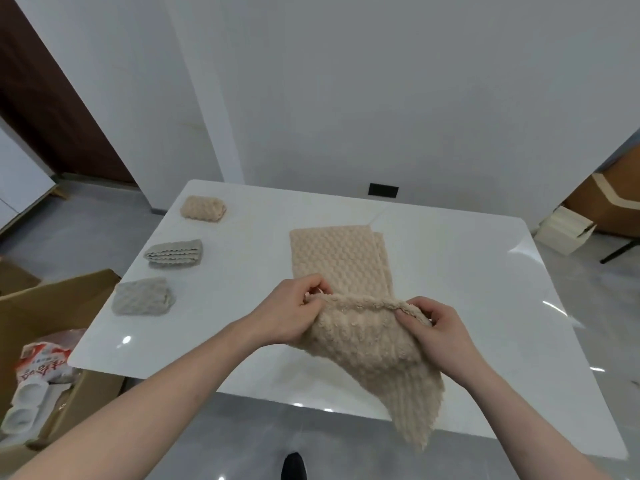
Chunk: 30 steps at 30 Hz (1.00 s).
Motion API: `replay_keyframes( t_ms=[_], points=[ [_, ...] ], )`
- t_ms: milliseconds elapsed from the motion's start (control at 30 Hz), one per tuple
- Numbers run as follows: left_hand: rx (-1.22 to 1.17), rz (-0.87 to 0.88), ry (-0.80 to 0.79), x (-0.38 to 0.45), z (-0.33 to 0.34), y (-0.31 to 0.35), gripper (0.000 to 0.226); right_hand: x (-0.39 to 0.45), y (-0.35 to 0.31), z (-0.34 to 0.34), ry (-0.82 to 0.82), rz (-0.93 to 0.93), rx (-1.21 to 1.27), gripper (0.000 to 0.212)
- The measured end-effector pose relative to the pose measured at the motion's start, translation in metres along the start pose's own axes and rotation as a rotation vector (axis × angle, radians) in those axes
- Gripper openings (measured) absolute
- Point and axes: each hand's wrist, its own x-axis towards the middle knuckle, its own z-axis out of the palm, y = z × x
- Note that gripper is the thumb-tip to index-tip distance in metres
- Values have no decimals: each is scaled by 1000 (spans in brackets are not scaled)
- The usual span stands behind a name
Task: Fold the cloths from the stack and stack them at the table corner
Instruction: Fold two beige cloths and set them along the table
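Both hands, the left hand (294,311) and the right hand (438,330), pinch the near edge of the beige cloth (341,261). Its long axis runs away from them across the bench (450,271), so I think the fold goes forward.

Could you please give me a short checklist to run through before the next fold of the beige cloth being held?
1. Left hand pinches the beige cloth edge: ok.
2. Right hand pinches the same edge: ok.
3. Far half lies flat on the table: ok.
4. Near end hangs off the table's front edge: not ok.
5. Three folded cloths sit clear at the left, the nearest grey one: ok.
6. Layers aligned underneath: cannot tell.
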Motion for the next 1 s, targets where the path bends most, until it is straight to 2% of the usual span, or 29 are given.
replay_keyframes(
  t_ms=[167, 267, 400, 500, 600, 733, 1000],
  points=[
    [-21, -24, 87, 74, 41, -33, 19, 64, 62, -14, 60, 85, -67, 9],
    [38, -17, 102, 126, 79, -78, 14, 104, 120, -9, 108, 95, -140, 9],
    [164, 25, 127, 176, 136, -151, 23, 141, 198, 6, 158, 110, -236, 8],
    [202, 99, 269, 182, 172, -191, 22, 148, 240, 18, 299, 77, -266, 8],
    [151, 173, 375, 180, 184, -201, 24, 146, 260, 18, 399, -3, -133, 13],
    [10, 228, 436, 180, 183, -204, 22, 148, 271, 20, 425, -75, -116, 16],
    [58, 284, 528, 179, 186, -214, 13, 150, 280, 24, 488, -172, -118, 6]
  ],
)
